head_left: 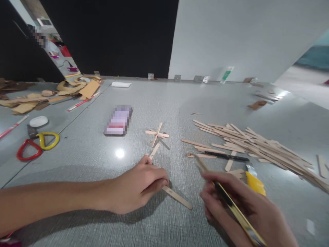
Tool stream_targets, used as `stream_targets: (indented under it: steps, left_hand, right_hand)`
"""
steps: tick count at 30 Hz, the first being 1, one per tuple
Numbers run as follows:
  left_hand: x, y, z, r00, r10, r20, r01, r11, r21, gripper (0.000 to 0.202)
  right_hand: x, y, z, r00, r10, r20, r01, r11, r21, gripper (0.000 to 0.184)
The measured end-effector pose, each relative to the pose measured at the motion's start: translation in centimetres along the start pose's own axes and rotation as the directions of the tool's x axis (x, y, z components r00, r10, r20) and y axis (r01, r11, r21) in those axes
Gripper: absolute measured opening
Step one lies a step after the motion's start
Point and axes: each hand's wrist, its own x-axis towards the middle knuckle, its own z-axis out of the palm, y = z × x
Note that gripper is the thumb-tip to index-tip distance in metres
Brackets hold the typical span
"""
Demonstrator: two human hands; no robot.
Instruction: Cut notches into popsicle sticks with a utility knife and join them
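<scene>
Two pale flat wooden sticks (pixel 178 198) jut from the pinching left hand (pixel 144 187) over the grey desk (pixel 89 164), one pointing away, the other slanting toward the nearby right hand (pixel 253 204), closed round a slim gold-and-black tool (pixel 232 204).

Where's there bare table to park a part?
Best: beyond the star, between phone and stick pile, running back toward the white panel. Also the patch between scissors and left forearm. Crowded: the right, with stick pile, pen and yellow cutter by the right hand; far left, cardboard scraps.
</scene>
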Motion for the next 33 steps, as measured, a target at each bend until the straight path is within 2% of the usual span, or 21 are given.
stream_targets:
  steps: [2,4,6,7,9,11,13,16,18,20,23,25,30,33]
  left_hand:
    - [0.0,0.1,0.0,1.000,-0.001,-0.009,0.001,1.000,-0.011,0.025]
    - [0.0,0.2,0.1,1.000,0.006,-0.015,-0.006,1.000,-0.015,0.026]
    - [-0.1,0.1,0.1,1.000,0.012,-0.017,-0.012,1.000,-0.011,0.025]
    - [-0.1,0.1,0.1,1.000,0.011,-0.015,-0.011,1.000,-0.006,0.025]
    - [-0.1,-0.1,0.1,1.000,0.012,-0.012,-0.012,1.000,0.003,0.025]
    - [-0.1,-0.2,0.2,1.000,0.016,-0.014,-0.016,1.000,0.006,0.025]
    - [0.0,-0.2,0.2,1.000,0.017,-0.023,-0.017,1.000,0.007,0.026]
    - [0.0,-0.2,0.2,0.999,0.021,-0.030,-0.021,1.000,0.008,0.026]
    - [0.0,-0.2,0.2,0.999,0.027,-0.028,-0.027,1.000,0.007,0.025]
    - [0.0,-0.2,0.2,1.000,0.023,-0.022,-0.023,1.000,0.009,0.026]
    - [-0.1,-0.1,0.1,1.000,0.005,-0.007,-0.005,1.000,0.007,0.027]
    - [-0.2,-0.2,0.2,1.000,-0.004,0.006,0.004,1.000,0.001,0.027]
    - [-0.1,-0.1,0.0,1.000,0.002,0.005,-0.002,1.000,0.002,0.025]
    - [0.0,0.2,-0.3,1.000,0.014,0.008,-0.014,1.000,-0.004,0.025]
  right_hand:
    - [0.2,1.1,-0.9,0.996,-0.067,0.065,0.068,0.998,-0.016,0.056]
    - [0.5,2.1,-2.0,0.990,-0.078,0.114,0.083,0.996,-0.039,0.063]
    - [1.0,2.5,-3.1,0.987,-0.039,0.157,0.045,0.999,-0.031,0.051]
    - [1.3,2.5,-3.4,0.991,0.016,0.133,-0.011,0.999,-0.036,0.040]
    - [1.9,2.2,-3.8,0.982,0.068,0.177,-0.051,0.994,-0.099,0.037]
    - [2.4,1.8,-3.7,0.977,0.067,0.200,-0.033,0.985,-0.168,0.037]
    - [2.5,1.5,-3.3,0.985,0.019,0.171,0.017,0.978,-0.206,0.028]
    - [2.3,1.5,-2.8,0.996,-0.060,0.059,0.075,0.952,-0.297,0.036]
    - [2.0,1.6,-2.6,0.994,-0.110,0.002,0.103,0.923,-0.371,0.035]
    - [1.8,1.6,-2.6,0.992,-0.123,0.033,0.126,0.910,-0.395,0.033]
    - [1.5,1.6,-2.5,0.991,-0.080,0.111,0.116,0.919,-0.376,0.036]
    - [1.4,1.7,-2.4,0.993,-0.058,0.104,0.093,0.924,-0.372,0.037]
    - [1.1,1.9,-2.5,0.985,-0.115,0.131,0.156,0.915,-0.372,0.037]
    - [0.5,1.7,-2.6,0.989,-0.099,0.113,0.132,0.931,-0.339,0.035]
